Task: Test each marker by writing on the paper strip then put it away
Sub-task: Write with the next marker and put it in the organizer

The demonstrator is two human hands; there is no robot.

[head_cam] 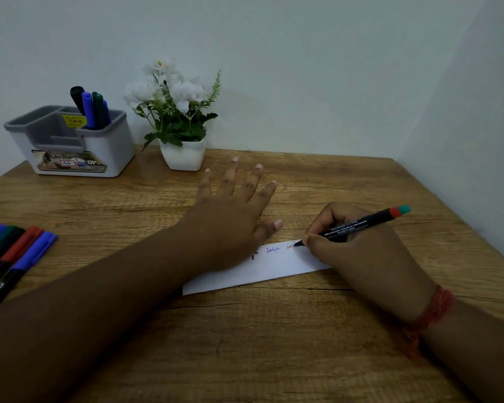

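Marker (358, 225) pinched in the right hand (358, 251), fingers curled round the black barrel, tip down on the paper strip (262, 271) near its far right end, teal-and-red cap end pointing up and off to the right. Left hand (233, 216) flat and relaxed, fingers spread straight, palm pressing down on the strip's left part, gripping nothing. Strip lying slightly slanted on the wooden tabletop (274, 344), white, with a bit of blue scribble and some red scribble right by the tip, plus a black mark half hidden under the left hand. Red thread band (431, 312) wrapped on the right wrist. Bunch of loose markers (9, 257) over at the left edge of the tabletop, well apart from the strip, side by side: blue, green, black, red and blue caps, lower ends cut off by the edge of the view. Grey-and-white organizer (70, 141) at the back left against the wall, yellow price sticker inside, four capped markers (90, 109) standing upright in its right rear compartment, black, blue, green and another blue. Small white pot of white flowers (178, 112) just right of the organizer. Can't read the scribbles properly, too small.
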